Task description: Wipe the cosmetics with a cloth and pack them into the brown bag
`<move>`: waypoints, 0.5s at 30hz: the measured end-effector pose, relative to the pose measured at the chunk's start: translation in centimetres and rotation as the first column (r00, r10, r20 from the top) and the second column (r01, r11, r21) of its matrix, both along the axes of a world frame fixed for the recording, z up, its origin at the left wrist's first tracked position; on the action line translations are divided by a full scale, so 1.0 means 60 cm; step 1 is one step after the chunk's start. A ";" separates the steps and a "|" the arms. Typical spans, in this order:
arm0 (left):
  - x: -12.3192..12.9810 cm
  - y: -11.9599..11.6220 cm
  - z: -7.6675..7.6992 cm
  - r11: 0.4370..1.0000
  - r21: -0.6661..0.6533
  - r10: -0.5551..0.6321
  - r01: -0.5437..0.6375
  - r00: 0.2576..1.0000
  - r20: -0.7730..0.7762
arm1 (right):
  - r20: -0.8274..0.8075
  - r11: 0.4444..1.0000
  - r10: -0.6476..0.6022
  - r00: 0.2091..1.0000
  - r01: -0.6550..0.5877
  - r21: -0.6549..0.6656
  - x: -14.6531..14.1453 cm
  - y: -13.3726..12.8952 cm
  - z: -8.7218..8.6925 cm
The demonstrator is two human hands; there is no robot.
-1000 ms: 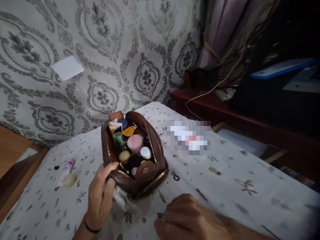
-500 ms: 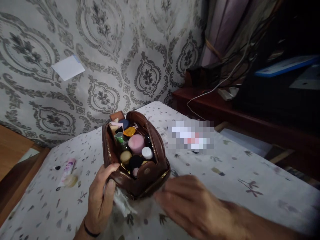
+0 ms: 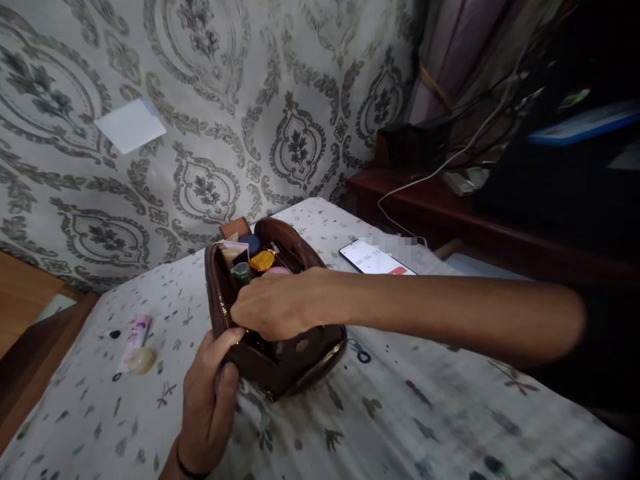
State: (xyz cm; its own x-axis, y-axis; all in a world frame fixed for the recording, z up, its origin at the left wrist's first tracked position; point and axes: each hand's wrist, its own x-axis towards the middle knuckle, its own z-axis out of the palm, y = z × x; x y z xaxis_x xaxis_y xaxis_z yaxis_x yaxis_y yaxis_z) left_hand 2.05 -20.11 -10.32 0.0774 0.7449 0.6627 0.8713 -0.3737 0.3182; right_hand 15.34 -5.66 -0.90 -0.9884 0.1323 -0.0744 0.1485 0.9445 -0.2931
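Centrally, an unzipped brown bag rests on a printed sheet. The left hand pinches its near-left rim, forefinger above and thumb in front. The right hand reaches into the opening — its fingertips are hidden, so whether they hold anything cannot be told. Beyond it, an orange item shows inside. A phone lies right of the bag; a pink tube, well apart, lies left.

Dim light; deep shadow right
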 end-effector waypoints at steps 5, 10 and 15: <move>0.000 0.000 0.002 0.999 -0.033 -0.032 0.032 0.999 0.005 | 0.033 0.994 0.109 0.994 -0.108 -0.018 0.027 0.005 0.017; -0.002 0.000 0.000 1.000 -0.016 0.000 -0.001 0.998 -0.062 | -0.074 0.981 0.183 0.980 -0.187 -0.057 0.071 0.004 0.004; -0.003 -0.003 -0.008 1.000 -0.021 0.003 -0.004 0.997 -0.071 | -0.129 0.979 0.196 0.972 -0.201 -0.025 0.092 -0.002 -0.013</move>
State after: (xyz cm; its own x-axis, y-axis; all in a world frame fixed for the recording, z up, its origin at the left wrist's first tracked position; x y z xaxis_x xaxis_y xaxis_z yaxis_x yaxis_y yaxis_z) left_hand 1.84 -20.28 -10.82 0.1212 0.7587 0.6401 0.8932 -0.3646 0.2631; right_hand 20.86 -5.76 -1.67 -0.9964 -0.0680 0.0506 -0.0811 0.9394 -0.3330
